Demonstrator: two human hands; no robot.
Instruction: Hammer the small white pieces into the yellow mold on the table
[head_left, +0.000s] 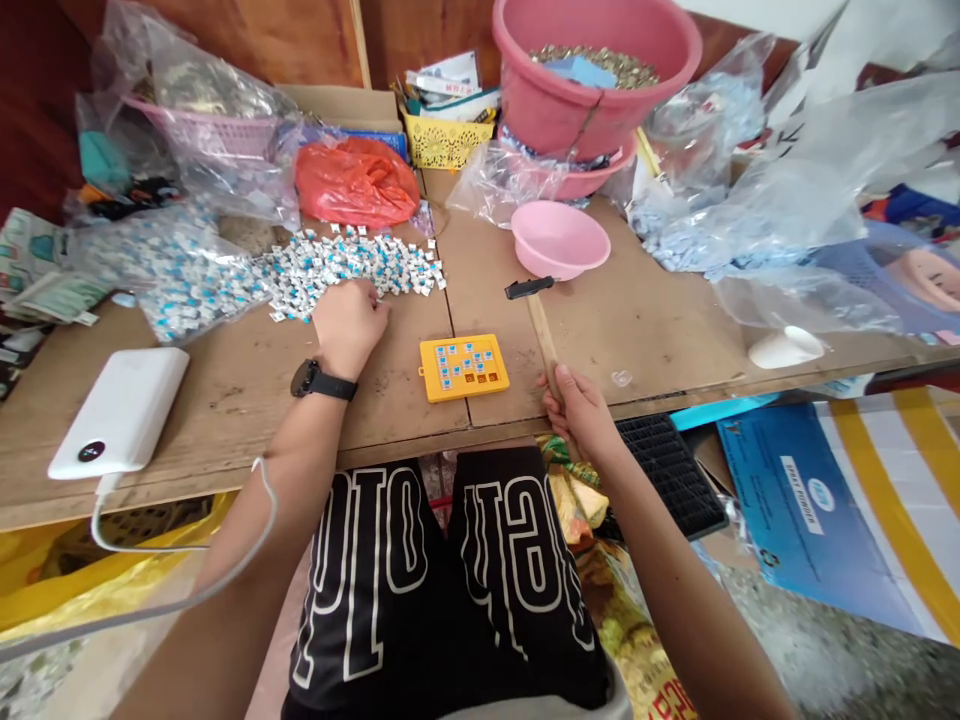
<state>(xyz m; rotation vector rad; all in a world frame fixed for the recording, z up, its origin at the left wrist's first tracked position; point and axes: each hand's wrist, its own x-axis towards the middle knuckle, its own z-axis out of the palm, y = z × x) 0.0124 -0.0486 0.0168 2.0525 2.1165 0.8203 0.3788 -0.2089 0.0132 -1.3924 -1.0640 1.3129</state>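
Note:
My left hand (349, 318), with a watch on its wrist, rests curled at the near edge of a heap of small white and blue pieces (352, 262). Its fingertips are hidden, so whatever they pinch does not show. In my right hand (574, 405) is the wooden handle of a small hammer (541, 330), its dark head pointing away from me. Between the hands lies a yellow tray (466, 394) with small blue-and-white pieces in many of its slots. A few slots at its lower right show brown.
A white power bank (124, 405) with a cable lies at the left. Behind are a red plastic bag (357, 182), a yellow basket (448, 142), a small pink bowl (561, 240) and a large pink tub (592, 110). A white cup (786, 347) lies at the right edge.

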